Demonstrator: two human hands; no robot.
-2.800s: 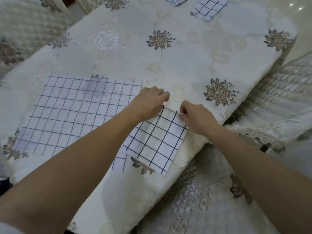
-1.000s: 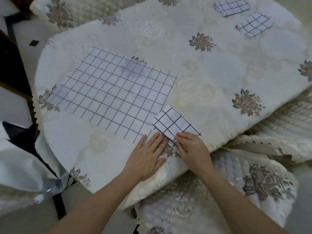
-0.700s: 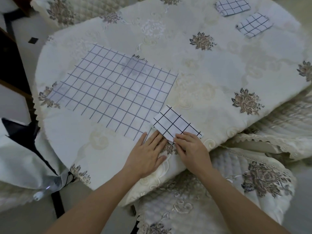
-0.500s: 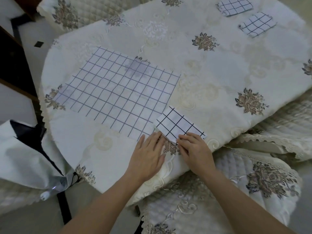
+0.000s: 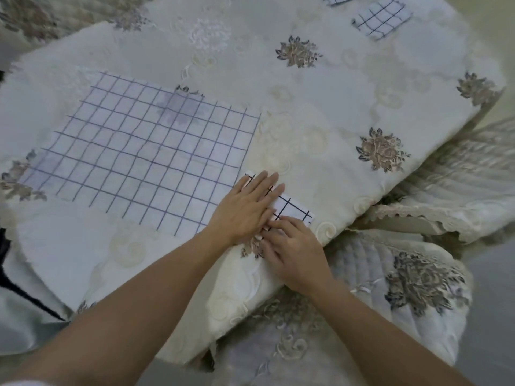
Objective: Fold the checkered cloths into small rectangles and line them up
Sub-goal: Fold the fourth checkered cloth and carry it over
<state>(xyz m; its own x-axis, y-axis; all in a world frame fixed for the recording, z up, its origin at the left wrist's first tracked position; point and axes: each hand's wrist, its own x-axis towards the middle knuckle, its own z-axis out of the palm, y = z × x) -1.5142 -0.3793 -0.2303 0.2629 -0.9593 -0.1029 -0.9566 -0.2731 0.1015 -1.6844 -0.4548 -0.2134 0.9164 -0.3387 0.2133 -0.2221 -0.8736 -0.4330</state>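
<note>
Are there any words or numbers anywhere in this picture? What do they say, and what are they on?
None: no word, number, label or sign shows anywhere.
The big checkered cloth, the small folded cloth under the left hand and the far folded cloth bear only grid lines.
The tablecloth bears only stitched flowers and swirls.
</note>
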